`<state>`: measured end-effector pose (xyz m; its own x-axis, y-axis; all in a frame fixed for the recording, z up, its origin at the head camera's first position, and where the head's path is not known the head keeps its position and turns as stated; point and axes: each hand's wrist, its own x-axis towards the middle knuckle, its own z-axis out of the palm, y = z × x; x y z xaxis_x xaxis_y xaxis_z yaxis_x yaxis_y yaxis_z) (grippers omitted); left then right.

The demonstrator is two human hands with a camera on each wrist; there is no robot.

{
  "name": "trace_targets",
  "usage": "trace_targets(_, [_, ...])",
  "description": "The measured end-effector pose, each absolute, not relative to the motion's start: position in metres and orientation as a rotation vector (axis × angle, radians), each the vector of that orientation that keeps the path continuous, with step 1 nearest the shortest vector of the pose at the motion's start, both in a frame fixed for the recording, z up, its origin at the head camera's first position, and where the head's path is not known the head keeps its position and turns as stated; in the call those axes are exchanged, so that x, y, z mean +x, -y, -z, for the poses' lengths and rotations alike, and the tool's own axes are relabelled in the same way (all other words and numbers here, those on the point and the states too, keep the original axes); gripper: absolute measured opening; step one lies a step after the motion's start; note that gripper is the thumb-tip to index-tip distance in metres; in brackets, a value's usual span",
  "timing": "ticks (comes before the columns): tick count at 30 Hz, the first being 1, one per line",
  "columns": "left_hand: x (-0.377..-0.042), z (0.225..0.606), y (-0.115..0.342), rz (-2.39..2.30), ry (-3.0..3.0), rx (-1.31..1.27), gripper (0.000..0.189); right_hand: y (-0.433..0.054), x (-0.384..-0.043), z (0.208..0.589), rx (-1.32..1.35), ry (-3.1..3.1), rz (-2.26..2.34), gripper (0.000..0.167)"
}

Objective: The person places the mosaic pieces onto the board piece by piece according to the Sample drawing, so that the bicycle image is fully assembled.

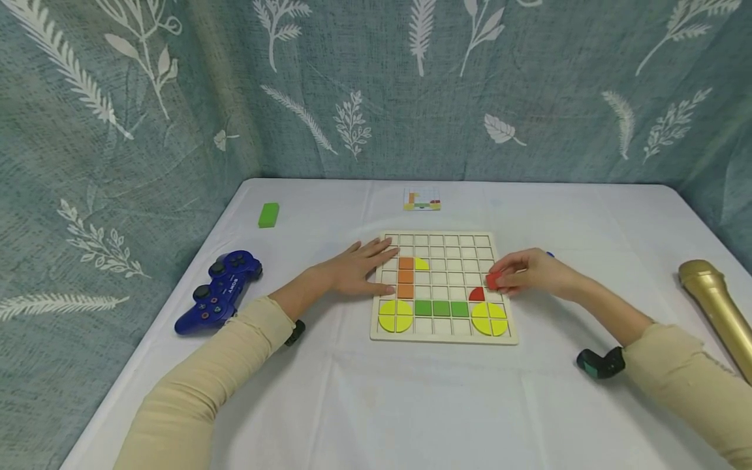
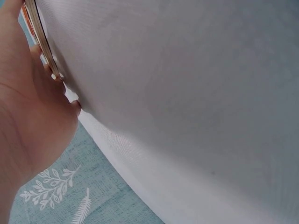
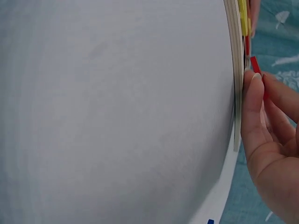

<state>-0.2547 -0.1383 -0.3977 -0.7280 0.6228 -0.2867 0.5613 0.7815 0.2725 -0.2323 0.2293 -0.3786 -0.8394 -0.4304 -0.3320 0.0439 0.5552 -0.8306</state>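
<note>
A pale wooden grid board (image 1: 443, 331) lies mid-table, bearing flat coloured pieces. Two yellow circles of quarter pieces (image 1: 396, 316) sit at its lower corners, with a row of green squares (image 1: 442, 308) between them. Orange squares (image 1: 406, 277) form a column at the left, a yellow quarter piece (image 1: 420, 264) beside its top. A red quarter piece (image 1: 477, 295) rests above the right circle. My right hand (image 1: 537, 273) pinches a red piece (image 3: 255, 65) between thumb and fingers at the board's right edge. Fingers spread, my left hand (image 1: 358, 269) rests on the board's left edge.
A small picture card (image 1: 422, 200) lies behind the board. At the left are a green block (image 1: 269, 215) and a blue game controller (image 1: 220, 292). A gold microphone (image 1: 713, 313) lies at the far right. A small blue object (image 1: 549, 254) shows partly behind my right hand.
</note>
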Motion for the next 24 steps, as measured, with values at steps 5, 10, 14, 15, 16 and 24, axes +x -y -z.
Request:
trace_targets(5, [-0.255,0.398,0.138,-0.239,-2.610,0.894,0.087,-0.226,-0.229,0.379,-0.312,-2.278,1.225,0.033])
trace_targets(10, [-0.255,0.399,0.138,-0.236,-2.612,0.884,0.088,-0.224,-0.225,0.379,-0.320,-2.272,1.233,0.032])
trace_targets(14, [-0.256,0.400,0.139,-0.227,-2.612,0.888,0.088,-0.223,-0.223,0.380,-0.351,-2.290,1.224,0.030])
trace_targets(15, [-0.256,0.400,0.139,-0.229,-2.611,0.891,0.088,-0.223,-0.222,0.379,-0.357,-2.300,1.215,0.031])
trace_targets(16, [-0.256,0.400,0.139,-0.230,-2.609,0.894,0.088,-0.223,-0.222,0.379,-0.362,-2.313,1.202,0.031])
trace_targets(24, [-0.256,0.399,0.139,-0.238,-2.609,0.893,0.087,-0.221,-0.219,0.376,-0.357,-2.402,1.102,0.034])
